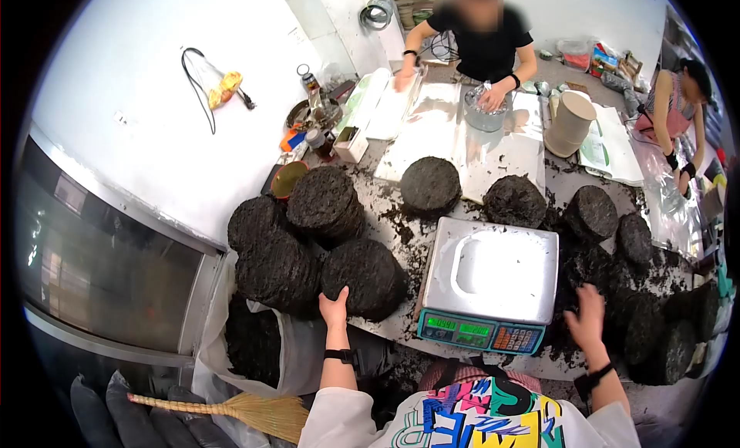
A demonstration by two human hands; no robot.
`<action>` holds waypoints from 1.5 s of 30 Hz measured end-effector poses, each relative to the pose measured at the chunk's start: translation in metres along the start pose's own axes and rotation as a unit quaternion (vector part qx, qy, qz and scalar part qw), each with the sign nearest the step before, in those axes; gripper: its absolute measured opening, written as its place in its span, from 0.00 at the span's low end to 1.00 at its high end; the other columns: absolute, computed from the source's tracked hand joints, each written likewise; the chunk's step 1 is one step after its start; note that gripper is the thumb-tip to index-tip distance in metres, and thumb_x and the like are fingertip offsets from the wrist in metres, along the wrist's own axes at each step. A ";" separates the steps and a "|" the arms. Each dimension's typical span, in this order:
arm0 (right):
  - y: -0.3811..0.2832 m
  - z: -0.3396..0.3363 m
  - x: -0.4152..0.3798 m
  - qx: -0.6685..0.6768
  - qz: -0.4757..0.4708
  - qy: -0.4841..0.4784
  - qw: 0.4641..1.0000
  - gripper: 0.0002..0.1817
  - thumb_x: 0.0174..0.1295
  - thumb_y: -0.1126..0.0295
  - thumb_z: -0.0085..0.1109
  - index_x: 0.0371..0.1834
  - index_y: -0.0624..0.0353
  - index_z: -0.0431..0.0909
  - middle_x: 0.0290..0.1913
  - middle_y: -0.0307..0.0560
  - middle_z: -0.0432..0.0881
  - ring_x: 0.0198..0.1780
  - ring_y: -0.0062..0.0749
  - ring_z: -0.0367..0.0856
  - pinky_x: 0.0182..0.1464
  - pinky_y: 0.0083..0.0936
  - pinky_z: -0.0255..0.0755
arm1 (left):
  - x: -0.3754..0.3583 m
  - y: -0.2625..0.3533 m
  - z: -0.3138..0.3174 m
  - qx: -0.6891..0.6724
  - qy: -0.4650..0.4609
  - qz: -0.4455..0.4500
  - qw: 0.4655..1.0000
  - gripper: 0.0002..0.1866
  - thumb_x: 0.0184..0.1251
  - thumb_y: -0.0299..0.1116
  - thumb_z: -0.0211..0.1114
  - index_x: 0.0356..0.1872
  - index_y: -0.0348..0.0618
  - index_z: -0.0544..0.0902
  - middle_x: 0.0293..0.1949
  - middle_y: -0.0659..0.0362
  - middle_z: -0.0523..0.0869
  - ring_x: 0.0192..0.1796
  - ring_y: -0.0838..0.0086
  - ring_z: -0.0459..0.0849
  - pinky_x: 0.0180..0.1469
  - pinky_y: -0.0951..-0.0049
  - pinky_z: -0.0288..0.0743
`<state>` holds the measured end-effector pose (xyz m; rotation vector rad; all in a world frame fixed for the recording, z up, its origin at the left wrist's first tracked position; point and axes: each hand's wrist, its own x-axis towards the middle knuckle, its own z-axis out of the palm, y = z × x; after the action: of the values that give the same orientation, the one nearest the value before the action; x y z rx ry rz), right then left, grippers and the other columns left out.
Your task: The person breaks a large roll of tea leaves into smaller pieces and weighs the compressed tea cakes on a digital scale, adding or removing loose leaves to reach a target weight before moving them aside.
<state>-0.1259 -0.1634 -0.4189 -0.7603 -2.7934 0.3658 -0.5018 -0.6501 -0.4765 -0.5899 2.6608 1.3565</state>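
Left hand (334,308): fingers spread, palm against the dark round cake (364,278) directly above it on the bench (401,325).
Right hand (586,318): fingers spread, over loose dark crumbs (574,274).
Scale (489,294): between both hands.

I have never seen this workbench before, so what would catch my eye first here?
Dark round pressed cakes lie stacked all over the metal table. In the middle sits a scale with an empty steel pan. The left hand rests on a cake at the near edge, and the right hand hovers open over dark loose crumbs right of the scale.
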 end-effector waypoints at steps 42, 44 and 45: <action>0.155 -0.105 -0.167 0.554 0.386 0.403 0.618 0.23 0.59 0.74 0.58 0.58 0.64 0.68 0.54 0.45 0.76 0.53 0.34 0.75 0.55 0.27 0.68 | -0.191 0.144 0.150 0.145 -0.149 0.500 0.841 0.34 0.52 0.41 0.71 0.56 0.34 0.67 0.57 0.44 0.68 0.61 0.50 0.65 0.63 0.54 0.59; 0.138 -0.110 -0.140 0.587 0.333 0.364 0.642 0.22 0.60 0.73 0.57 0.59 0.64 0.69 0.54 0.44 0.76 0.53 0.34 0.75 0.56 0.27 0.68 | -0.200 0.153 0.144 0.133 -0.101 0.567 0.807 0.34 0.50 0.40 0.73 0.55 0.34 0.68 0.57 0.43 0.68 0.61 0.48 0.64 0.63 0.52 0.59; 0.122 -0.110 -0.120 0.596 0.312 0.336 0.659 0.22 0.61 0.74 0.56 0.59 0.65 0.68 0.54 0.45 0.76 0.53 0.32 0.75 0.56 0.26 0.67 | -0.216 0.166 0.131 0.136 -0.125 0.597 0.781 0.39 0.49 0.44 0.73 0.59 0.35 0.66 0.62 0.43 0.66 0.67 0.49 0.60 0.66 0.51 0.56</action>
<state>0.0623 -0.1042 -0.3690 -1.0667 -1.0466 1.4393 -0.3779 -0.3941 -0.3738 1.4443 2.8440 0.9415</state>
